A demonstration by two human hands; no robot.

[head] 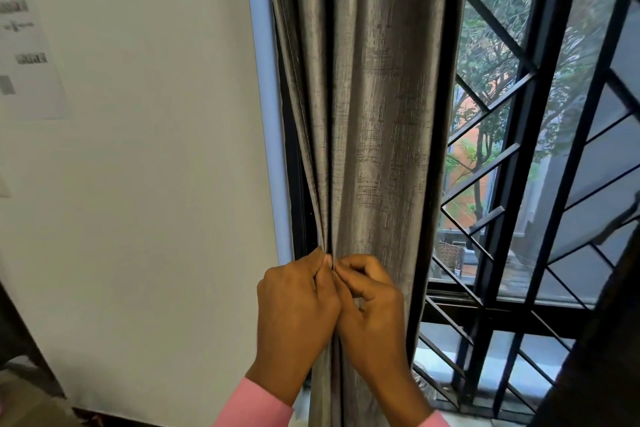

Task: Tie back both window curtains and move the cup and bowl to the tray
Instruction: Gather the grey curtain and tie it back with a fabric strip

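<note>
A grey curtain (374,107) hangs gathered in folds at the left side of the window. My left hand (294,308) and my right hand (374,312) meet in front of it at waist height, knuckles touching. Both pinch something small at the gathered fabric between thumbs and fingertips; what it is stays hidden by the fingers. Pink sleeves cover both wrists. A dark edge of a second curtain (602,340) shows at the far right. No cup, bowl or tray is in view.
A black metal window grille (526,156) with diagonal bars fills the right half, trees and buildings beyond. A pale wall (145,184) with a printed sheet (27,55) lies to the left. The window sill (440,357) runs below the grille.
</note>
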